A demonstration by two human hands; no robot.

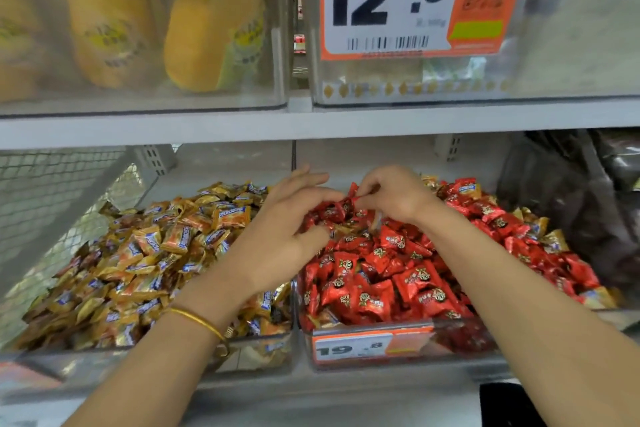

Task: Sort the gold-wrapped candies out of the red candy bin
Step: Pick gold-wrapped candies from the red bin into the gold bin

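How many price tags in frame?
2: the 12.8 tag on the upper right bin, the 19.8 tag on the front of the red candy bin. An orange blur at the bottom left may be a third.

We see a grey shelf (311, 125) carrying a clear bin (581, 45) with a 12.8 price tag (391, 0), yellow-orange packets (204, 45) beside it, and dark bags (568, 204) below right.
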